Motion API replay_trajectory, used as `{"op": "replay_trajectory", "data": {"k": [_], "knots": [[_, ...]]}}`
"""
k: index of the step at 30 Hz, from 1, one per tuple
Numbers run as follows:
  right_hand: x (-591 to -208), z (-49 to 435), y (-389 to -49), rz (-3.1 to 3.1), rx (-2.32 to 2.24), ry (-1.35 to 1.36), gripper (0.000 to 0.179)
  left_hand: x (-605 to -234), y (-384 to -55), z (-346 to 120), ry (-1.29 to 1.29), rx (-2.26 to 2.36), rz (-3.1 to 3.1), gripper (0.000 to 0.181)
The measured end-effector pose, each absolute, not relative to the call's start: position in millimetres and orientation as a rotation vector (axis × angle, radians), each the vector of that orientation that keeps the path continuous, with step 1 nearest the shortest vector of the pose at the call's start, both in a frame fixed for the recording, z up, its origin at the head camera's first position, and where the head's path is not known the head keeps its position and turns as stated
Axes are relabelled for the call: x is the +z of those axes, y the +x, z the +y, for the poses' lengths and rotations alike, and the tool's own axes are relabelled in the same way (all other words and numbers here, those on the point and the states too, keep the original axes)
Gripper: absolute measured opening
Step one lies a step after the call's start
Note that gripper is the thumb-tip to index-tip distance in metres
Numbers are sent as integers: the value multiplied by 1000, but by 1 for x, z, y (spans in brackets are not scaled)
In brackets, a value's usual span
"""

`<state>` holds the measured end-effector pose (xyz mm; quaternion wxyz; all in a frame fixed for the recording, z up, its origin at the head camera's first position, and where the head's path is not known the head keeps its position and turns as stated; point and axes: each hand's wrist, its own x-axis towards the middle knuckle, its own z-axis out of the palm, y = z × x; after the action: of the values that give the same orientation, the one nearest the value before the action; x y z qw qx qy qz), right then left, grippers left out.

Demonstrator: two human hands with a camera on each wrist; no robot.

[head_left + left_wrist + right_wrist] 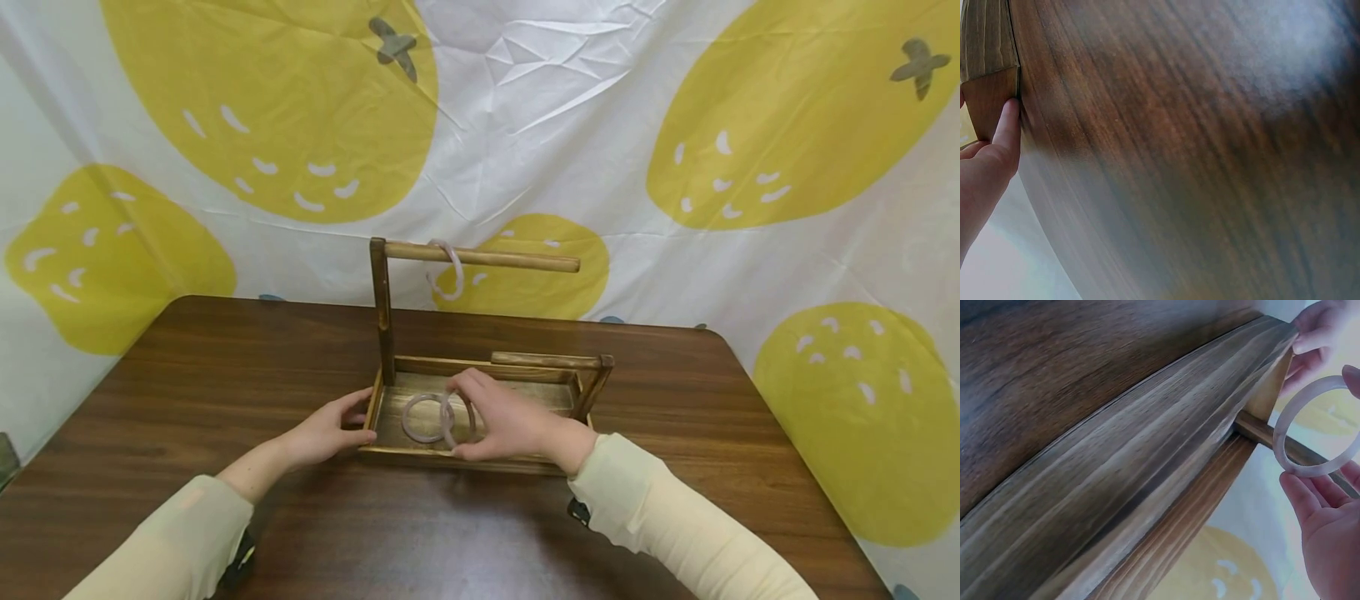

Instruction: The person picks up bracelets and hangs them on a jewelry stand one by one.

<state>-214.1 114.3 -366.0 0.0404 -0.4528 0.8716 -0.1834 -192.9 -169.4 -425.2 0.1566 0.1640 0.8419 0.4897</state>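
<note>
A wooden tray stand (pixel 480 462) has a tall post with a long bar (pixel 525 260) at its left end and a short post with a lower bar (pixel 540 360) at its right. Over the tray, my right hand (pixel 510 417) pinches a pale, translucent bangle (pixel 1279 432) between thumb and fingertips, its ring upright. A second bangle (pixel 406 417) lies flat on the tray floor, partly overlapped by the held one. Another bangle (pixel 458 273) hangs from the long bar, near the tall post. My left hand (pixel 322 432) grips the tray's left end, thumb at the front corner.
The stand rests on a dark brown wooden table (pixel 375 533) with rounded back corners. Behind it hangs a white cloth (pixel 540 150) printed with yellow fruit. The long bar's right end is free, as is the short bar's left end.
</note>
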Motion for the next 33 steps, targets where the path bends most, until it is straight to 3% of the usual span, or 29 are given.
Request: {"op": "replay_trajectory", "data": {"k": [24,33], "knots": [[-352,104,-209,2527,-950,-1461,64,-425,-193,-170,459,1401,2429,72],[-347,104,-208,2489,-1106,-1356,65,-426,-193,-170,474,1417,2411,72]]}}
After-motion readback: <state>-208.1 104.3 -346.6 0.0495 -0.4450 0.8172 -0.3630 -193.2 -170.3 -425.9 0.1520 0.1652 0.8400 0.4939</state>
